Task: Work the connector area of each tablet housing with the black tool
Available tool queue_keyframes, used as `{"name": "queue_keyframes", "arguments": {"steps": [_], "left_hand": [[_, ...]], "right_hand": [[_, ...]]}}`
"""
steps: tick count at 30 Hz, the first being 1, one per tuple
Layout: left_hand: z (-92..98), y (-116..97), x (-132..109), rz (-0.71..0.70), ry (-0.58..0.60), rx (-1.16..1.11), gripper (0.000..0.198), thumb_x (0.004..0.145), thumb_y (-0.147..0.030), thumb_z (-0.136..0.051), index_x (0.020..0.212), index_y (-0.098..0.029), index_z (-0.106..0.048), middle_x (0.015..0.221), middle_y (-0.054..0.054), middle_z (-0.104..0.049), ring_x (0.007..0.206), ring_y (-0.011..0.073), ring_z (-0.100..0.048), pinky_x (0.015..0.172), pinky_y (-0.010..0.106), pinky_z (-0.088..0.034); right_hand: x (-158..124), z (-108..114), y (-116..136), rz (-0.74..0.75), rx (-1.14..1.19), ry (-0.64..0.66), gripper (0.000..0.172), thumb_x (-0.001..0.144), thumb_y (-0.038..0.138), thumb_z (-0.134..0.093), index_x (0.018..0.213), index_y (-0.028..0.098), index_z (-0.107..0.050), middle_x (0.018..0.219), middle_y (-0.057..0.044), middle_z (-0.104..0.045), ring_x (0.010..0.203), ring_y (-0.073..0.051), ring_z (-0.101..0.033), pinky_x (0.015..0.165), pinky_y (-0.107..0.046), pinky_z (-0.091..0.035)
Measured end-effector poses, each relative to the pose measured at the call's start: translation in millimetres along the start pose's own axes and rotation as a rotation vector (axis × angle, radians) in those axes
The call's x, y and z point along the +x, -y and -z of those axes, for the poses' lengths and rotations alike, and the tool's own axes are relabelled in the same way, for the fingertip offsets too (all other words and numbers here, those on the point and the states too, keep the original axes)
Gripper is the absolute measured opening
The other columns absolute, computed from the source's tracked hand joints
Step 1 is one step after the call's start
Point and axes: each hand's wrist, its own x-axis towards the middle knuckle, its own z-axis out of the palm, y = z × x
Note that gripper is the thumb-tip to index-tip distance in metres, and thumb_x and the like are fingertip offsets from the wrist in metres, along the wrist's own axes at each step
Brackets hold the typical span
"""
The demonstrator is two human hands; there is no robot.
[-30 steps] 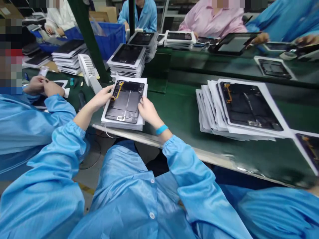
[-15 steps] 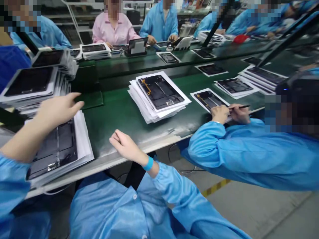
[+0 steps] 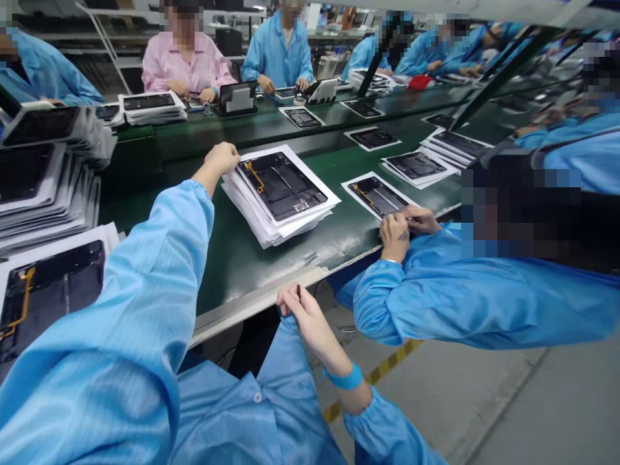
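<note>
At the green belt [image 3: 232,278] of a long assembly line, in the head view: left hand [image 3: 219,161] resting with loosely curled fingers just beside the near corner of the stack [image 3: 278,200], nothing visibly gripped. Stack lying on the belt, white paper sheets [image 3: 271,223] lying under a dark tablet back [image 3: 283,184], a yellow flex cable [image 3: 255,177] showing along its left side. Right hand [image 3: 305,318] hanging below the belt edge over the blue smock [image 3: 252,413], fingers bent around a thin dark sliver [image 3: 298,292], too small to name, the grip impossible to tell. Lower left, a second tablet [image 3: 48,290] lying on paper beneath the left sleeve [image 3: 135,310], taller piles [image 3: 43,194] sitting behind it. To the right, a co-worker's hands [image 3: 400,232] working over a third tablet [image 3: 378,197] on its sheet; people in smocks [image 3: 278,48] sitting along the far side.
</note>
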Motion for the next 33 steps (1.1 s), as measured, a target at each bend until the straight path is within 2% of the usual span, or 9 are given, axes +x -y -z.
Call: {"name": "queue_keyframes", "arguments": {"steps": [4, 7, 11, 13, 16, 20, 23, 28, 33], "left_hand": [[-1.5, 10.8, -9.9, -0.097, -0.067, 0.005, 0.037, 0.098, -0.027, -0.061, 0.128, -0.020, -0.081, 0.151, 0.019, -0.074, 0.154, 0.0455, -0.057, 0.135, 0.059, -0.034], [4.9, 22.8, -24.2, -0.120, -0.056, -0.057, 0.032, 0.099, -0.025, -0.063, 0.125, -0.018, -0.079, 0.154, 0.020, -0.071, 0.159, 0.0469, -0.052, 0.139, 0.059, -0.030], [20.7, 44.0, -54.0, -0.039, 0.033, -0.243, 0.007, 0.094, -0.019, -0.066, 0.097, -0.017, -0.072, 0.118, 0.018, -0.082, 0.138, 0.0411, -0.069, 0.132, 0.055, -0.044], [26.4, 52.8, -72.0, 0.017, 0.096, -0.390, 0.009, 0.096, -0.018, -0.061, 0.088, -0.018, -0.066, 0.099, 0.015, -0.081, 0.115, 0.0330, -0.079, 0.121, 0.052, -0.057], [24.8, 57.6, -94.5, 0.082, 0.147, -0.624, 0.012, 0.098, -0.020, -0.055, 0.091, -0.018, -0.065, 0.091, 0.012, -0.080, 0.093, 0.0242, -0.082, 0.107, 0.044, -0.066], [9.0, 46.5, -105.0, 0.133, 0.117, -0.826, 0.013, 0.102, -0.032, -0.059, 0.098, -0.021, -0.066, 0.083, 0.007, -0.076, 0.088, 0.0216, -0.080, 0.100, 0.038, -0.068], [3.9, 33.9, -103.4, 0.152, 0.099, -0.884, 0.008, 0.101, -0.028, -0.063, 0.096, -0.022, -0.063, 0.080, 0.002, -0.072, 0.083, 0.0188, -0.075, 0.097, 0.037, -0.066], [25.3, 13.7, -101.9, 0.085, 0.068, -0.870, 0.007, 0.102, -0.020, -0.067, 0.096, -0.021, -0.064, 0.085, -0.002, -0.073, 0.093, 0.0174, -0.068, 0.100, 0.037, -0.060], [52.3, -20.3, -100.3, -0.051, 0.017, -0.823, 0.013, 0.105, -0.010, -0.060, 0.110, -0.020, -0.067, 0.103, 0.000, -0.077, 0.103, 0.0189, -0.069, 0.093, 0.034, -0.057]], "right_hand": [[11.9, 5.2, 3.9, 0.038, 0.043, -0.060, 0.052, 0.096, 0.072, -0.081, 0.080, 0.025, -0.066, 0.075, 0.002, -0.060, 0.076, -0.018, -0.056, 0.083, -0.035, -0.049], [29.0, 5.4, 5.6, 0.065, 0.068, -0.119, 0.048, 0.097, 0.070, -0.080, 0.085, 0.025, -0.068, 0.078, 0.002, -0.063, 0.076, -0.017, -0.059, 0.081, -0.032, -0.052], [55.6, 5.1, 12.5, 0.104, 0.228, -0.255, 0.047, 0.093, 0.067, -0.085, 0.092, 0.025, -0.066, 0.094, -0.001, -0.075, 0.084, -0.016, -0.075, 0.079, -0.030, -0.062], [69.0, 5.8, 19.1, 0.126, 0.328, -0.296, 0.052, 0.087, 0.067, -0.092, 0.091, 0.025, -0.062, 0.098, -0.002, -0.079, 0.090, -0.018, -0.082, 0.078, -0.029, -0.067], [88.8, 8.5, 29.4, 0.154, 0.381, -0.292, 0.062, 0.081, 0.072, -0.096, 0.091, 0.024, -0.059, 0.095, -0.001, -0.080, 0.088, -0.018, -0.087, 0.075, -0.027, -0.070], [113.1, 13.4, 38.7, 0.206, 0.321, -0.277, 0.070, 0.079, 0.072, -0.099, 0.085, 0.027, -0.047, 0.077, 0.006, -0.074, 0.072, -0.018, -0.087, 0.058, -0.022, -0.065], [123.6, 17.9, 43.7, 0.229, 0.236, -0.312, 0.068, 0.082, 0.069, -0.097, 0.083, 0.027, -0.043, 0.066, 0.009, -0.068, 0.054, -0.015, -0.079, 0.041, -0.018, -0.053], [122.3, 23.8, 47.1, 0.227, 0.216, -0.373, 0.065, 0.085, 0.062, -0.096, 0.080, 0.027, -0.041, 0.061, 0.013, -0.059, 0.038, -0.006, -0.060, 0.032, -0.015, -0.038], [121.3, 21.7, 40.7, 0.182, 0.284, -0.355, 0.064, 0.086, 0.057, -0.097, 0.086, 0.027, -0.042, 0.068, 0.012, -0.066, 0.050, -0.009, -0.073, 0.043, -0.015, -0.052]]}}
